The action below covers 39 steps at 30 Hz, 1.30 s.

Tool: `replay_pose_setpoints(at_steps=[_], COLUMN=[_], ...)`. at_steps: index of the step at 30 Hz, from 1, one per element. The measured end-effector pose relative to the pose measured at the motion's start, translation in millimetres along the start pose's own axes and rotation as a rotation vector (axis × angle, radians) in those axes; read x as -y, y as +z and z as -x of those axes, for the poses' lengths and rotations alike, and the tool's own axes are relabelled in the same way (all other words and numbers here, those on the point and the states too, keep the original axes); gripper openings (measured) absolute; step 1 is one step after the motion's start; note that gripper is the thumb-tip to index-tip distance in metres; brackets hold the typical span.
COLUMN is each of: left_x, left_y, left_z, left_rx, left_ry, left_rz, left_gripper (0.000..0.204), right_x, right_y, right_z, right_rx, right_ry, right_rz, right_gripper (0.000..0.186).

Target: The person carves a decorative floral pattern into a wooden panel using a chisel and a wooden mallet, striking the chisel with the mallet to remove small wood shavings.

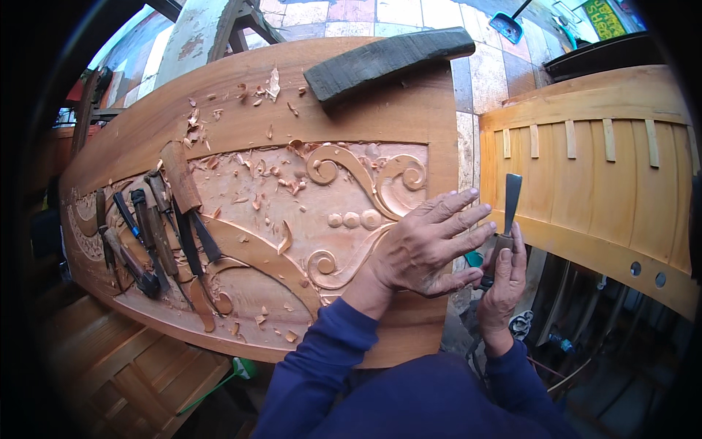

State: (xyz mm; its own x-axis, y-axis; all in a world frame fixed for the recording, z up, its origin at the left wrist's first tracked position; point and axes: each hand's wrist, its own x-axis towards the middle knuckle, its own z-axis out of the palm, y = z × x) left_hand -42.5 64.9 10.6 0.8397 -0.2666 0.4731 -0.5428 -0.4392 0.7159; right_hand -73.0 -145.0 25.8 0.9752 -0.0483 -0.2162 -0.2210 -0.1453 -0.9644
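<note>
My right hand point(503, 296) is wrapped round the dark handle of a wood chisel point(513, 201). Its flat metal blade points up and away, past the right end of a carved wooden panel point(409, 80). Over that end of the panel is my left hand point(431, 245), palm down with its fingers stretched out toward the chisel's handle. Whether these fingers touch the handle I cannot tell. Beneath and beside the left hand run raised scrolls point(344, 168) and a row of three round bosses point(352, 219) carved into the panel.
Several chisels and gouges point(150, 234) lie on the panel's left, beside a wooden mallet point(180, 175). A dark wood block point(387, 66) rests along the far edge. Curled shavings point(274, 84) are scattered about. A slatted yellow wooden piece point(585, 183) stands at the right.
</note>
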Motion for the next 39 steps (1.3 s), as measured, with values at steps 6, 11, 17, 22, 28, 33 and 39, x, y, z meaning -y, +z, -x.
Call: replay_pose_setpoints(at_steps=[6,11,17,22,28,33,39], left_x=[-14,-107,-182,-196,-177,-163,-149], left_y=[15,73,104,126,137,146,142], left_z=[3,-2,-1,39,70,75,86], left_rx=[0.042,0.035,0.048,-0.283,-0.559,-0.649,-0.638], left_ry=[0.066,0.200,-0.293,-0.479,-0.873,-0.985,-0.948], left_rz=[-0.234,-0.359,-0.451,-0.690,-0.911,-0.996,-1.002], left_gripper=[0.052,0.065,0.093,0.086,0.073,0.067,0.062], right_x=[-9,-24,-1,99,221,240,255], right_y=[-48,-103,-158,-169,-180,-177,-119], right_z=[-6,-5,-17,-40,-9,20,-37], right_rx=[0.030,0.585,1.086,0.964,1.866,1.820,1.888], right_ry=[0.005,-0.105,-0.115,-0.602,-0.335,-0.216,-0.097], right_rz=[-0.022,0.144,0.258,0.194,-1.155,-1.735,-1.788], right_gripper=[0.054,0.036,0.024,0.047,0.091,0.119,0.110])
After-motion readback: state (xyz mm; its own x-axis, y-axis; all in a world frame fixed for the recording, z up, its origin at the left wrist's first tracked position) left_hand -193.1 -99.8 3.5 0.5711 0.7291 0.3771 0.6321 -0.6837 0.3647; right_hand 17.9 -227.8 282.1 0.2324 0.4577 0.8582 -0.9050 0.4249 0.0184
